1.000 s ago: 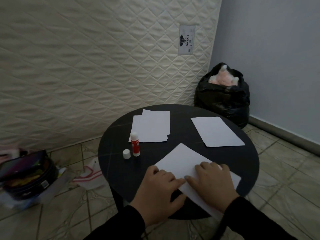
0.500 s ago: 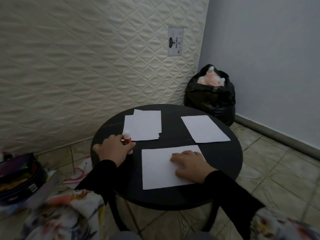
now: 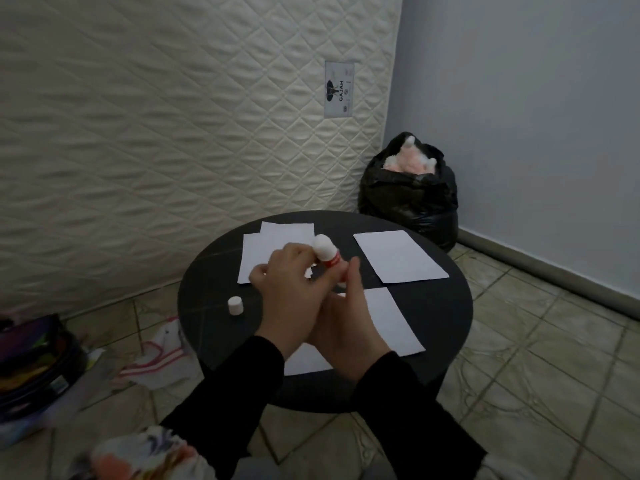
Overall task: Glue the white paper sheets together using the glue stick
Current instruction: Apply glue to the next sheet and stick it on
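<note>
Above the round black tabletop [image 3: 446,317], centre frame: mattress [image 3: 173,133] upright against the wall at 10 o'clock, black bag [image 3: 408,199] at 1 o'clock. Three paper lots: stack [image 3: 256,258] at 11 o'clock, single sheet [image 3: 398,259] at 1 o'clock, near sheet [image 3: 391,320] under the hands. Left hand [image 3: 287,292] grips the glue stick [image 3: 327,254], white tip up, tilted. Right hand [image 3: 346,323] touches its base; grip unclear. Cap [image 3: 235,305] at 9 o'clock, apart.

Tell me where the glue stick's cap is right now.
In the head view the cap stands on the round black table near its left edge, apart from both hands, left of the left hand that holds the glue stick.
</note>
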